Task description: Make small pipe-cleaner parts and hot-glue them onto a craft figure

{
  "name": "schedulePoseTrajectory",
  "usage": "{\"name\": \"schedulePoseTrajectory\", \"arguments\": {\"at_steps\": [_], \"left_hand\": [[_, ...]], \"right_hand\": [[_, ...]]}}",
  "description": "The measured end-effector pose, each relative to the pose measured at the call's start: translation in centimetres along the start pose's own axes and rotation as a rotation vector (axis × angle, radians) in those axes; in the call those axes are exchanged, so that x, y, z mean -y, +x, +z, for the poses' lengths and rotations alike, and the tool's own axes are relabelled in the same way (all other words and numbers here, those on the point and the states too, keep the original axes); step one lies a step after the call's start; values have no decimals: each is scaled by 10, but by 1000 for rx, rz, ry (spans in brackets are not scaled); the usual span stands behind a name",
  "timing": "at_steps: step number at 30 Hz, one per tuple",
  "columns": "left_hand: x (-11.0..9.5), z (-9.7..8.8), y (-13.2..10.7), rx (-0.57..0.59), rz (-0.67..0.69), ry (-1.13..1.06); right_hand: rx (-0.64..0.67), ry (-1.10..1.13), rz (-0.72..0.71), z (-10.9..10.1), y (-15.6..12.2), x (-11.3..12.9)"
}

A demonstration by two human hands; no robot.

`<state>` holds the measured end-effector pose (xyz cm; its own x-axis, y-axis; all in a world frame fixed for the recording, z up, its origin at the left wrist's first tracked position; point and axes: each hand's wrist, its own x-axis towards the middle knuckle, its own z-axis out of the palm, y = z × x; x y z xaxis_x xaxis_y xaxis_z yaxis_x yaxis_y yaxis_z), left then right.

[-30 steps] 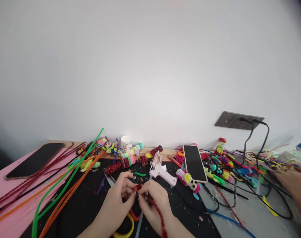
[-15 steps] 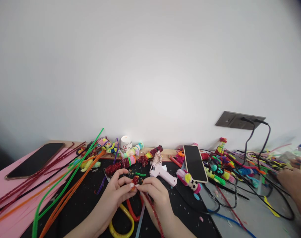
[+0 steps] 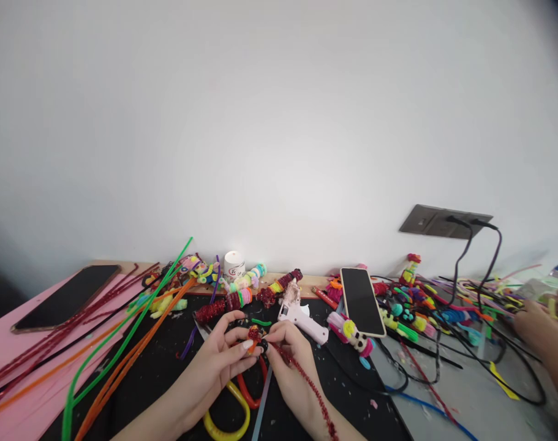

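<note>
Near the front middle, my left hand [image 3: 217, 361] pinches a small red, orange and black pipe-cleaner piece [image 3: 254, 335] between thumb and fingers. My right hand [image 3: 293, 361] is closed beside it, its fingertips at the black part of that piece. A red tinsel pipe cleaner [image 3: 313, 386] runs from the right fingers down across the wrist; whether it joins the piece cannot be made out. Scissors with red and yellow handles [image 3: 244, 422] lie under the hands, partly hidden. Just beyond them rests a pale pink glue gun [image 3: 309, 323] with a stained nozzle.
Loose pipe cleaners [image 3: 108, 392] spread over the left side, near a dark phone [image 3: 67, 297]. A white-framed phone [image 3: 362, 303], a paper cup [image 3: 234, 265] and several fuzzy figures stand or lie behind. Black cables [image 3: 490, 269] hang from the wall socket at right, near another person's hand [image 3: 538, 327].
The small piece has turned so its black part shows, and my right hand has shifted slightly. The red tinsel pipe cleaner now trails farther right, over my right wrist.
</note>
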<state>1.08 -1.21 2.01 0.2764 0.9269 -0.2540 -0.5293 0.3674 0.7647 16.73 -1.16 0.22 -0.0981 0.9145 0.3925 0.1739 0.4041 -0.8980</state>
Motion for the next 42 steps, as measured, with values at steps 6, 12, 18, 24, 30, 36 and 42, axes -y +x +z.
{"name": "schedulePoseTrajectory", "arguments": {"at_steps": [6,12,18,24,30,36,42], "left_hand": [[0,0,0,-9,1,15],[-1,0,1,10,21,64],[-1,-1,1,10,42,93],[-1,0,0,12,61,119],[0,2,1,-38,115,146],[2,1,4,-59,245,258],[2,0,2,-107,404,414]], "right_hand": [[18,24,56,0,1,0],[27,-10,14,-1,2,3],[24,-70,-52,-2,2,2],[38,-81,-88,-2,3,3],[41,-115,-108,-1,1,4],[65,-284,-132,-5,0,9],[167,-337,-149,-6,-3,17]]}}
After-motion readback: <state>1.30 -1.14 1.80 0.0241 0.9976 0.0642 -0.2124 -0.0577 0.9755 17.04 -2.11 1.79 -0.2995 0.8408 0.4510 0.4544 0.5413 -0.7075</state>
